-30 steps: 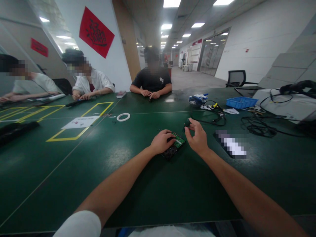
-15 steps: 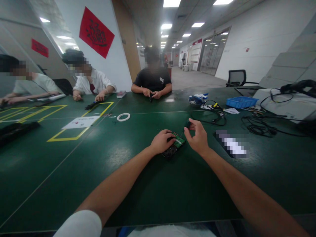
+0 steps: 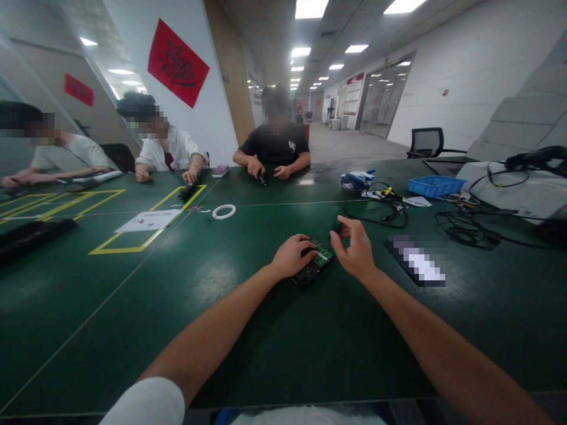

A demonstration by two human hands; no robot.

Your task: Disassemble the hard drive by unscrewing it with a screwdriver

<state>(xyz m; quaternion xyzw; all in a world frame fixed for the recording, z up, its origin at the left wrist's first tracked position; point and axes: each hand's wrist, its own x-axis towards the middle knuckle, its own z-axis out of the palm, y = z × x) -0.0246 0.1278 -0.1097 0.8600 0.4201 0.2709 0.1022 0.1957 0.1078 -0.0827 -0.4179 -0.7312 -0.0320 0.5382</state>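
Observation:
On the green table in front of me lies a hard drive [image 3: 306, 275], a dark body with a green circuit board [image 3: 323, 255] facing up. My left hand [image 3: 292, 255] grips it from the left, fingers curled over the board and covering part of it. Just to the right, my right hand [image 3: 354, 243] pinches a small screwdriver [image 3: 336, 226] between thumb and fingers. Its dark handle shows above the fingertips, and a thin shaft slants down to the board's far right edge. Whether the tip sits in a screw is too small to tell.
A phone [image 3: 416, 261] lies right of my right hand. Beyond it are black cables [image 3: 390, 215], a blue tray [image 3: 436, 186] and a white box [image 3: 514, 192]. A white ring [image 3: 224, 211] and a paper sheet [image 3: 148, 221] lie left. Several people sit across the table.
My hands, the hard drive and the screwdriver keep their places; the view has shifted slightly. The person opposite has moved their hands apart, with a dark object in one.

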